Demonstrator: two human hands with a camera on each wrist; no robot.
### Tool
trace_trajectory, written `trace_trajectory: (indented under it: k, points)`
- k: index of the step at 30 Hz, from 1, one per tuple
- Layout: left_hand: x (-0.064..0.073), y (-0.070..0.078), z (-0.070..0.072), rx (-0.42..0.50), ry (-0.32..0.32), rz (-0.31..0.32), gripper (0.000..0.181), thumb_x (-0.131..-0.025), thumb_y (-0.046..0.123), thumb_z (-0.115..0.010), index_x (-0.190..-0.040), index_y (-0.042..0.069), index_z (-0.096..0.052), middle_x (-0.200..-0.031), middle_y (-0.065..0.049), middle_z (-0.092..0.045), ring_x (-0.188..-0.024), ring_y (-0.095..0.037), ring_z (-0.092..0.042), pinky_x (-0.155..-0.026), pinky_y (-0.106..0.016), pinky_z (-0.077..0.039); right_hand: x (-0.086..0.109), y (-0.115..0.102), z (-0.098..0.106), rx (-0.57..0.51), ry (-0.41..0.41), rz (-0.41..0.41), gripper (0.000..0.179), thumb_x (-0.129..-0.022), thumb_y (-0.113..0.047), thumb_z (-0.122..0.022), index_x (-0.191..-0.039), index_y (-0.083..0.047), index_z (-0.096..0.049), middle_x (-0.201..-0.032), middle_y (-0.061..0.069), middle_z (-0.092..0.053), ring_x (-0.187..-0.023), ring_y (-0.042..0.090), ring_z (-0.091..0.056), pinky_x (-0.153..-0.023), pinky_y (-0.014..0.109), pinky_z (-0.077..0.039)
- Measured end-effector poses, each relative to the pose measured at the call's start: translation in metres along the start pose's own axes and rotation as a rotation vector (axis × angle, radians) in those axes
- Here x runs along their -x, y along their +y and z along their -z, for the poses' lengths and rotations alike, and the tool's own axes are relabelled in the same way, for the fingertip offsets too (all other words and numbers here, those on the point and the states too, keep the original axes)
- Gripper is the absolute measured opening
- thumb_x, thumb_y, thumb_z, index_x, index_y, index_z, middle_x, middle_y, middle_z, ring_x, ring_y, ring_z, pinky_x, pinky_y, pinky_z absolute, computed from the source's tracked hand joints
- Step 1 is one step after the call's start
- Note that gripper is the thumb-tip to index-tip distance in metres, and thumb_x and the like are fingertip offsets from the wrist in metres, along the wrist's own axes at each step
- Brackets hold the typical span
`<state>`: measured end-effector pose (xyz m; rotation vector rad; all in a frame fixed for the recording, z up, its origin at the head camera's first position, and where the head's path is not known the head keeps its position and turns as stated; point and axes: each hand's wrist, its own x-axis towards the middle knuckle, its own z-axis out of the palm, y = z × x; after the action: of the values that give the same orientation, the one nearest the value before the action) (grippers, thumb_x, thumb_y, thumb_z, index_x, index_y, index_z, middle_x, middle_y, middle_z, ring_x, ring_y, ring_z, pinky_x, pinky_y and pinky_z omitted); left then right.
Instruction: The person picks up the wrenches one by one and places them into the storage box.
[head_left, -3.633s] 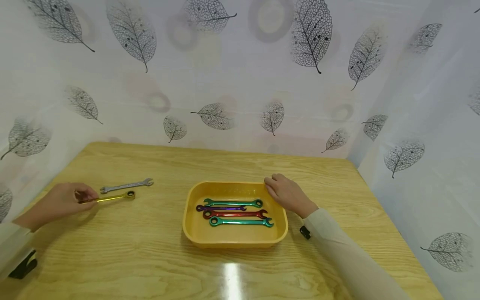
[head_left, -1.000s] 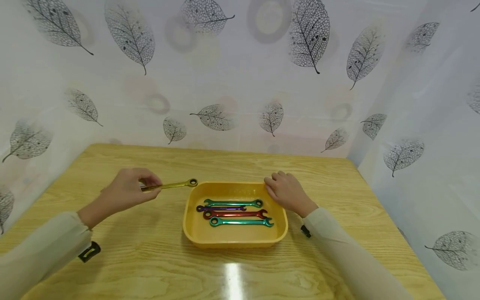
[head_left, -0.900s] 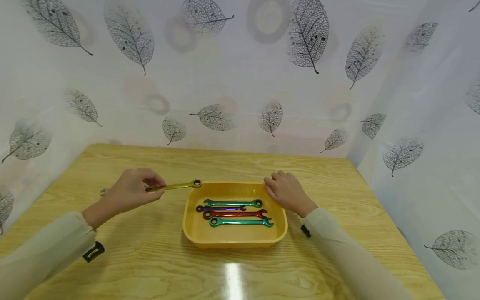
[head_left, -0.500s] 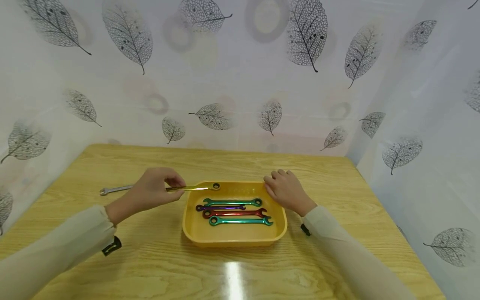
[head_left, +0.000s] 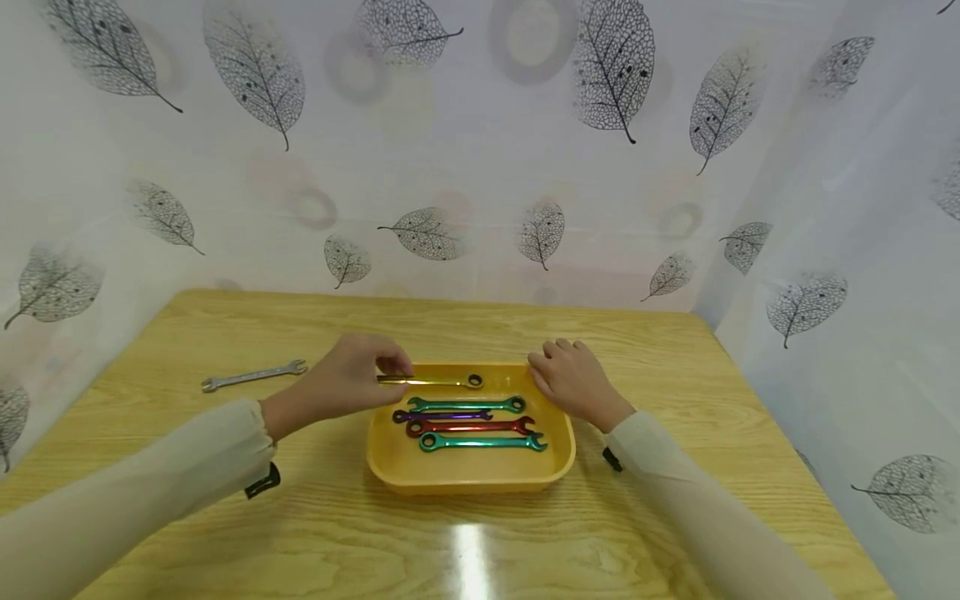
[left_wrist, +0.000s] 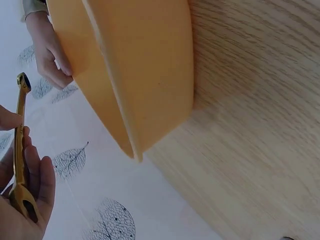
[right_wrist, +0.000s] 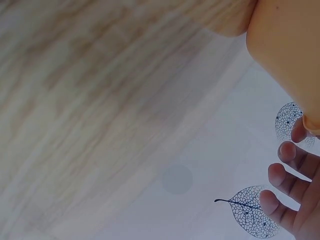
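Note:
In the head view my left hand (head_left: pixel 362 375) pinches a gold ratcheting combination wrench (head_left: pixel 442 382) between thumb and fingers. Its ring end points right, over the back of the yellow plastic bin (head_left: pixel 468 482). The left wrist view shows the gold wrench (left_wrist: pixel 20 135) above the bin's rim, its open end near the palm. My right hand (head_left: pixel 573 383) holds the bin's back right corner, with thumb and index finger at the rim and the other fingers loose. Inside the bin lie a green wrench (head_left: pixel 465 406), a purple wrench (head_left: pixel 450 416), a red wrench (head_left: pixel 472 427) and a teal wrench (head_left: pixel 483 442).
A silver open-end wrench (head_left: pixel 253 377) lies on the wooden table (head_left: pixel 337 533), left of the bin and behind the left forearm. A leaf-patterned curtain (head_left: pixel 480 167) hangs behind the table and along its sides.
My left hand has carried the gold wrench rightward from beside the silver wrench to over the bin. The silver wrench shows fully again. My right hand and the bin have stayed put.

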<state>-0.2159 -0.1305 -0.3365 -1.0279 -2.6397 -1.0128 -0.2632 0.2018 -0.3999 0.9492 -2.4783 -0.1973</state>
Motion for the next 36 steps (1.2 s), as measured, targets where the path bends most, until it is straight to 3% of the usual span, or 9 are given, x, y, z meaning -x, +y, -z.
trace_trajectory:
  k: [9,20,36]
  points:
    - [-0.016,0.012,-0.012,0.047,-0.061,-0.011,0.009,-0.073,0.008,-0.073,-0.080,0.012,-0.069,-0.077,0.003,-0.067,-0.068,-0.005,-0.060,-0.065,-0.023,-0.053,0.001,-0.001,0.001,-0.004,-0.016,-0.009,0.016,-0.093,-0.026,-0.053,-0.083,-0.014,-0.054,-0.068,0.002,-0.044,-0.059,0.015,-0.032,-0.057,0.028,-0.024]
    - [-0.033,0.022,-0.024,0.047,-0.133,-0.083,0.005,-0.075,0.010,-0.070,-0.079,0.011,-0.069,-0.077,0.003,-0.067,-0.065,-0.001,-0.058,-0.064,-0.017,-0.051,0.000,0.000,0.000,-0.011,-0.019,-0.019,0.014,-0.093,-0.026,-0.054,-0.085,-0.015,-0.056,-0.070,0.002,-0.046,-0.060,0.016,-0.034,-0.058,0.028,-0.024]
    - [-0.056,0.035,-0.037,-0.035,-0.229,-0.119,0.004,-0.077,0.014,-0.070,-0.080,0.011,-0.069,-0.077,0.004,-0.068,-0.066,0.000,-0.058,-0.065,-0.015,-0.049,-0.001,0.000,0.001,-0.020,0.005,0.000,0.014,-0.093,-0.023,-0.054,-0.083,-0.014,-0.055,-0.068,0.002,-0.047,-0.059,0.016,-0.035,-0.056,0.027,-0.023]
